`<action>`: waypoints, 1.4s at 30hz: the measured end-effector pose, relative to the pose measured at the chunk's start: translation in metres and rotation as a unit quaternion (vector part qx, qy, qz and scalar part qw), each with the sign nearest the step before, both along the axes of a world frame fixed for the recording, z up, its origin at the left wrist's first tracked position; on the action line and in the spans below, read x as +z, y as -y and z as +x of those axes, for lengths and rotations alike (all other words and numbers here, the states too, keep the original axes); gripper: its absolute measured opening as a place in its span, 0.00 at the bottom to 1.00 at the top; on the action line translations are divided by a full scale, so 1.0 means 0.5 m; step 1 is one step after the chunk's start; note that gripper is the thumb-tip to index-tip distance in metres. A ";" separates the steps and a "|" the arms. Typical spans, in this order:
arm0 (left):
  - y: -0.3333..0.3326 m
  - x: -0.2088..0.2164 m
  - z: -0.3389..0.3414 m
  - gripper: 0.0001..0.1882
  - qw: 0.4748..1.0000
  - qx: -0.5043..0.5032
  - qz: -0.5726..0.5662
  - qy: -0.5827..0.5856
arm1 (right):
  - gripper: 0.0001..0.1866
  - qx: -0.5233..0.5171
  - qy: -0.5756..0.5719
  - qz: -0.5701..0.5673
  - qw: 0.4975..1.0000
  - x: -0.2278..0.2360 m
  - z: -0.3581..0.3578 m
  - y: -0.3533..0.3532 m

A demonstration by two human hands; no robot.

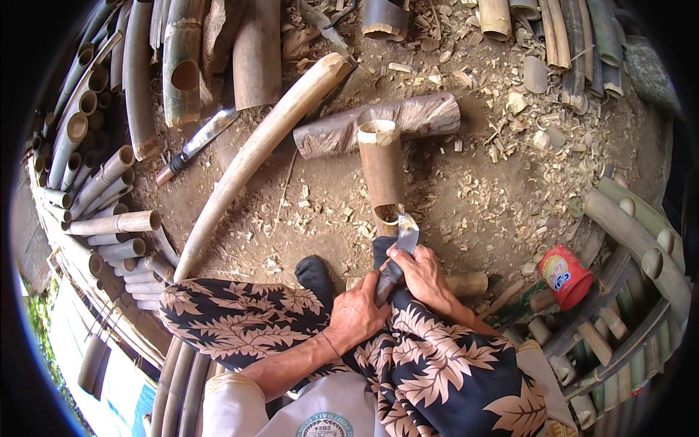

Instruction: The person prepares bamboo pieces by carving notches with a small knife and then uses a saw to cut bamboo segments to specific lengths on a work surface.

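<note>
A knife with a short curved blade and a dark handle is held in both of my hands in front of my lap. My left hand is closed round the rear of the handle. Nearer the blade, the fingers of my right hand wrap the same handle. The blade tip lies at the near end of a bamboo tube, beside a cut opening there. That tube's far end rests against a short log lying crosswise. My feet in dark socks are on the dirt by the tube.
A long curved pole slants across the ground at left, near a large blade with a handle. Cut bamboo tubes are stacked left. Wood chips cover the dirt. A red plastic container sits by a bamboo rack at right.
</note>
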State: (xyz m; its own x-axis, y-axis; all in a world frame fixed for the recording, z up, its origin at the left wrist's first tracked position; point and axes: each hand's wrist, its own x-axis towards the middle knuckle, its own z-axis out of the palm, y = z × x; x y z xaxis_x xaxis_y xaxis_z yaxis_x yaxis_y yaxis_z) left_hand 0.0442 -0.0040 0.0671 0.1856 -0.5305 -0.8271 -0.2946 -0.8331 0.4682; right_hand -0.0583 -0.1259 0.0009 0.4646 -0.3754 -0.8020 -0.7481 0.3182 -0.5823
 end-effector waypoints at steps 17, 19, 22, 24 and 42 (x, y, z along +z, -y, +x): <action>0.072 -0.049 -0.062 0.45 0.932 0.136 -0.283 -0.181 | 0.20 0.134 0.268 -0.149 0.942 0.080 -0.065 0.085; 0.095 -0.066 -0.050 0.55 0.937 0.053 -0.244 -0.244 | 0.24 0.205 0.173 -0.192 0.944 0.098 -0.056 0.140; 0.105 -0.096 -0.019 0.53 0.849 0.228 -0.166 -0.447 | 0.27 0.433 0.106 -0.192 0.875 0.146 -0.020 0.220; 0.106 -0.116 -0.053 0.37 0.684 0.458 -0.123 -0.554 | 0.24 0.509 0.101 -0.233 0.823 0.151 0.007 0.228; 0.102 -0.109 -0.001 0.21 0.825 0.496 0.034 -0.270 | 0.18 0.370 0.044 -0.138 0.918 0.070 0.014 0.094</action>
State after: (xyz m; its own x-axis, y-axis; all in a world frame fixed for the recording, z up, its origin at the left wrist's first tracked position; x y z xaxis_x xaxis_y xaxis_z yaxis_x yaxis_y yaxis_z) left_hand 0.0438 -0.0552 0.0125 0.0949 -0.2886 -0.9527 0.7838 -0.5683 0.2502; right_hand -0.0514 -0.1730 0.0358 0.7324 -0.1146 -0.6712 -0.6465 -0.4267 -0.6325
